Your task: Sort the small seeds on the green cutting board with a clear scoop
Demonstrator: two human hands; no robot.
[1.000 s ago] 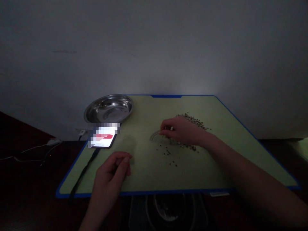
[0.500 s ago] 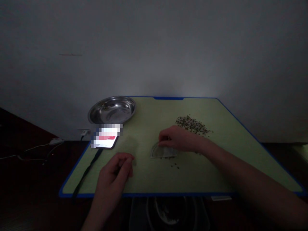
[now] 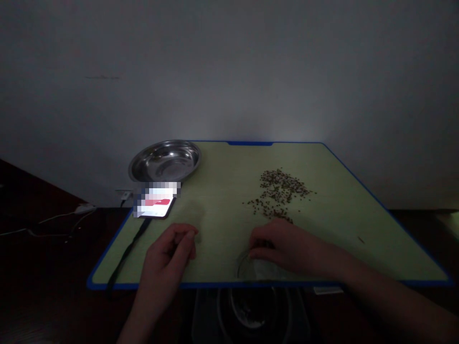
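Note:
My right hand (image 3: pixel 278 246) grips a clear, half-round scraper-like piece (image 3: pixel 244 268) near the front edge of the pale green board (image 3: pixel 222 186). Its straight side faces the board's blue rim, and part of it is hidden under my fingers. Beyond that hand lies a scattered heap of small dark and pale beans or seeds (image 3: pixel 281 184), with a looser patch nearer my knuckles. My left hand (image 3: pixel 171 251) hovers over the front left of the board, fingers curled and thumb pressed to the index finger. Whatever it may hold is too hidden to name.
A shiny metal basin (image 3: pixel 141 165) stands at the back left. In front of it lies a lit phone (image 3: pixel 158 204) with a dark strap (image 3: pixel 131 246) trailing over the board edge. Below the front edge is a dark round pot (image 3: pixel 224 313). Cables run at left.
My right hand has drawn the clear piece toward the board's front edge and slightly right. The looser patch of beans or seeds now shows behind it. My left hand has hardly moved.

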